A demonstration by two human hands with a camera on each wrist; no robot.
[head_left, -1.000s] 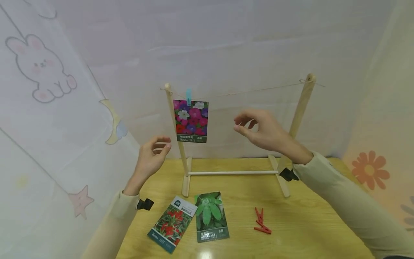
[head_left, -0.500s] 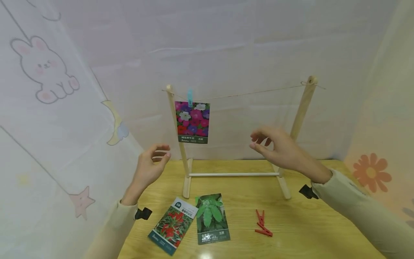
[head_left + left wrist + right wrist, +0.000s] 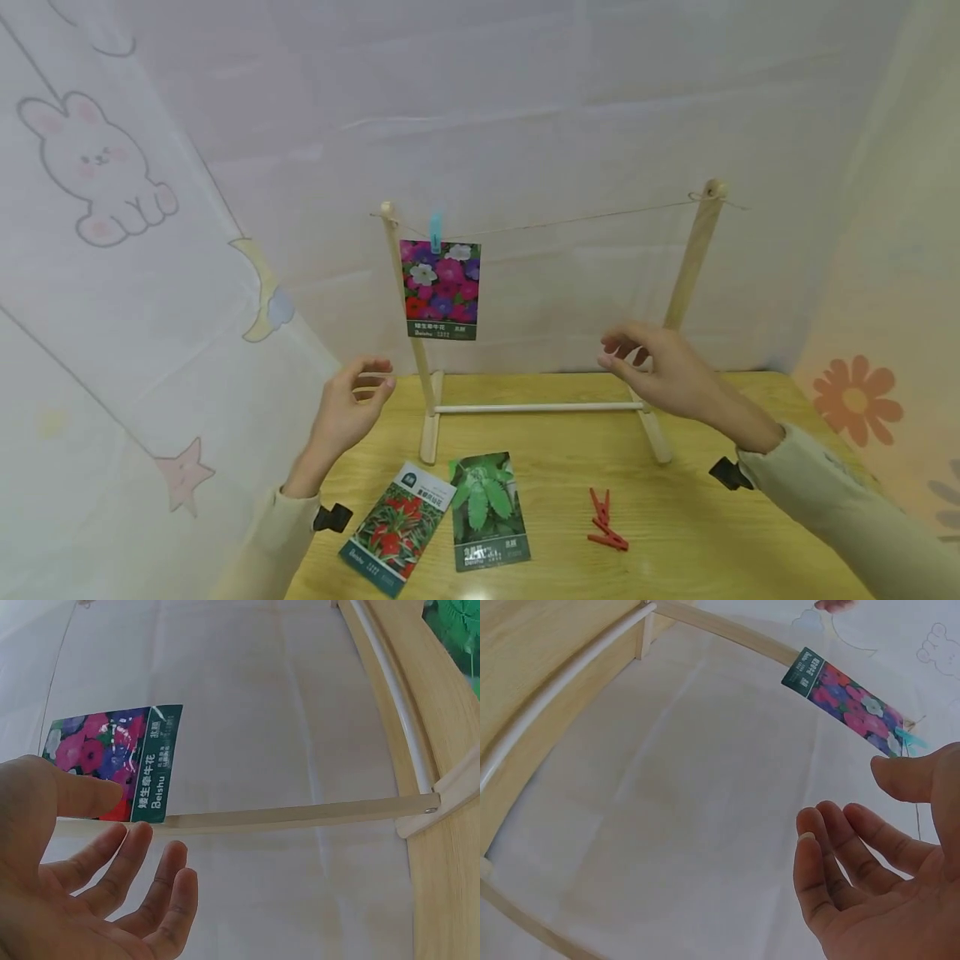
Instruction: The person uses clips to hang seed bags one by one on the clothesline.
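Observation:
A seed packet with pink and purple flowers (image 3: 442, 292) hangs from a thin string (image 3: 555, 223), held by a light blue clothespin (image 3: 436, 233) near the left post. My left hand (image 3: 351, 406) hovers below and left of that packet, its fingers loosely bent and holding nothing. Across the frame, my right hand (image 3: 660, 371) is in the air before the right post, also relaxed with nothing in it. On the table lie a red-flower seed packet (image 3: 397, 529) and a green-leaf seed packet (image 3: 489, 510), side by side. Two red clothespins (image 3: 608, 533) lie to their right.
The wooden stand has a left post (image 3: 420, 358), a right post (image 3: 693, 258) and a white crossbar (image 3: 536, 408) low between its feet. It stands at the back of the wooden table (image 3: 555, 467). Printed curtains (image 3: 525, 125) enclose the back and sides.
My right hand has moved right and down, away from the hanging packet. The left hand has sunk slightly in the view. The packets and red clothespins stay where they were.

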